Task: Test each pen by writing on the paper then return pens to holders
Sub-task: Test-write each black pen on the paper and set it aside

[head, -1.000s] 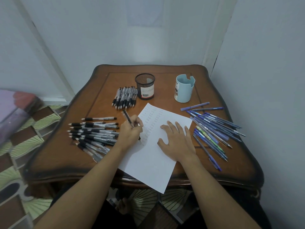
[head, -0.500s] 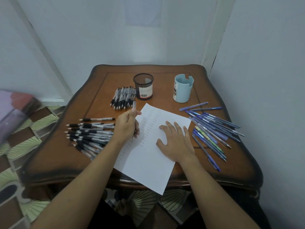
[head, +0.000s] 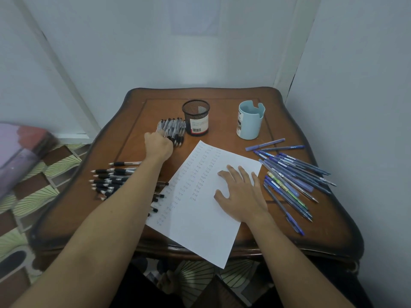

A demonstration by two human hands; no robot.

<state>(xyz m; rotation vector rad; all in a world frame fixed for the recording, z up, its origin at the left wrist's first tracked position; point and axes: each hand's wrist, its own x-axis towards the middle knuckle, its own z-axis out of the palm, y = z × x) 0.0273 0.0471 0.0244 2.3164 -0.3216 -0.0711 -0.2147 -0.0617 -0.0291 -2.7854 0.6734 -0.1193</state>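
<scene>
Beside mesh holder (head: 196, 117), left hand (head: 158, 145) meets black-pen bundle (head: 172, 126) (grip hidden: clamped or not, cannot tell); right hand (head: 241, 194), spread flat, pins paper (head: 200, 230) steady.

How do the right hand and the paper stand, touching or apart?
Touching. The head view shows the right hand lying flat on the paper, fingers spread.

A brown wooden table (head: 322, 223) with a dark curved rim lay under the left hand's (head: 158, 146) grip. Pale grey-blue walls (head: 133, 52) rose beyond the grip and met in a corner far to its right. To its left, the floor (head: 33, 196) showed green-and-brown fan-patterned tiles. The light was dim.
</scene>
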